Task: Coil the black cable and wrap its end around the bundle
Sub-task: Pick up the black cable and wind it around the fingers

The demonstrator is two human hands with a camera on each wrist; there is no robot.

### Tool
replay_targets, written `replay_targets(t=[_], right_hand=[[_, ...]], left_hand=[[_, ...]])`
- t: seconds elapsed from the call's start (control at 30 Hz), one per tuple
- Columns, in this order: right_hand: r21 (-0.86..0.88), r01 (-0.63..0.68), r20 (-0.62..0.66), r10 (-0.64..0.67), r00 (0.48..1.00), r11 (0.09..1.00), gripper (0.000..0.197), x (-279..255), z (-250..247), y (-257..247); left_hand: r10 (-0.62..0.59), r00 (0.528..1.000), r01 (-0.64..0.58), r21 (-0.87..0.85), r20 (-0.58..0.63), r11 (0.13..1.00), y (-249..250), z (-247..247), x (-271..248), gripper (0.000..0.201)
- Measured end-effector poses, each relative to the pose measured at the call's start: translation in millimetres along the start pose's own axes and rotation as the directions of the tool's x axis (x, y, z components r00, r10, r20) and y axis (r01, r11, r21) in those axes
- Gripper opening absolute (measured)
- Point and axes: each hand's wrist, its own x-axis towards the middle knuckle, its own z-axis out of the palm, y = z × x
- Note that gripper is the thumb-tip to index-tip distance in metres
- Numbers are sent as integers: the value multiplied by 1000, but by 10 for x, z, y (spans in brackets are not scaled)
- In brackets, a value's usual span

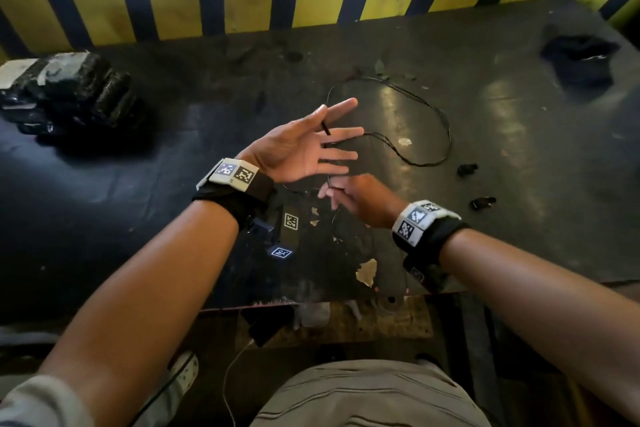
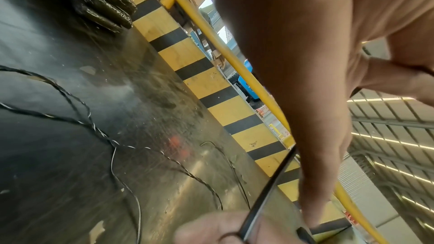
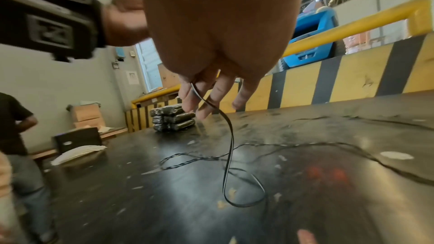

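Left hand palm up above table, fingers spread straight; cable end stub tucked between thumb and index finger, poking up. Right hand just at 5 o'clock of left, fingertips pinching cable strand that drops to table. Rest of cable lies uncoiled in loose loop at 2 o'clock of hands. Stack of black wrapped packs far at 10 o'clock, dark bundle at 1 o'clock, two small black clips at 3 o'clock
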Motion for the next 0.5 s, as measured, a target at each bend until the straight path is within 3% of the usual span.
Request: replay_targets(t=[0.1, 0.3, 0.5], right_hand=[[68, -10, 40, 8, 999, 998, 27, -38, 130, -128], [-18, -57, 169, 59, 984, 998, 27, -26, 4, -292], [-184, -26, 121, 49, 991, 983, 19, 153, -587, -484]], left_hand=[[-31, 999, 32, 61, -21, 998, -33, -133, 10, 58], [-130, 975, 146, 81, -178, 986, -126, -460, -52, 46], [-269, 946, 293, 122, -182, 948, -338, -568, -144, 56]])
